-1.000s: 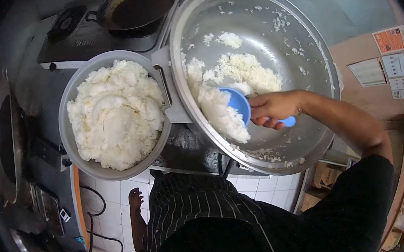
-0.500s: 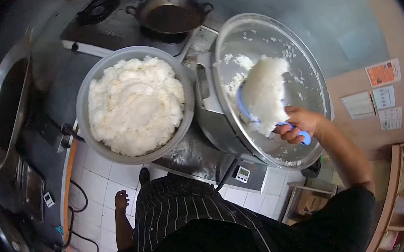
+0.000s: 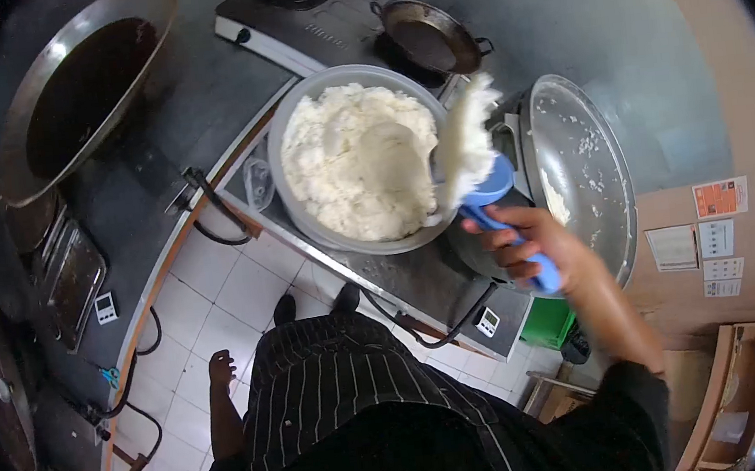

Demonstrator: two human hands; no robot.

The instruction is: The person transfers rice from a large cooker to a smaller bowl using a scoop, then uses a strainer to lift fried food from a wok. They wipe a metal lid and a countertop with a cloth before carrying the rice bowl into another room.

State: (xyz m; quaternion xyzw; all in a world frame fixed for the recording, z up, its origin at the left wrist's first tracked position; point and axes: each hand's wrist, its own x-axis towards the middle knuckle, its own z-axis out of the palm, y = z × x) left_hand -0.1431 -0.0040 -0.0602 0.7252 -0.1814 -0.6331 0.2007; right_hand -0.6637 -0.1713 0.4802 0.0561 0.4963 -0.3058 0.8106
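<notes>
Carry step judged in hand: blue scoop (image 3: 496,182) heaped with rice (image 3: 467,145) is gripped by right hand (image 3: 539,244), near the grey tub (image 3: 282,183) (over rim or beside, hard to tell), left hand (image 3: 222,369) hanging, fingers loosely parted; level wrist called for.

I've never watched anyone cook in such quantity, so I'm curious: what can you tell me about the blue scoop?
The blue scoop looks like plastic, with a rounded bowl and a long handle. The right hand grips the handle, whose end shows below the fingers. A big clump of white rice sits on the bowl, hiding part of it. It is held between the grey tub and the metal pot; whether it touches the tub is unclear.
</notes>
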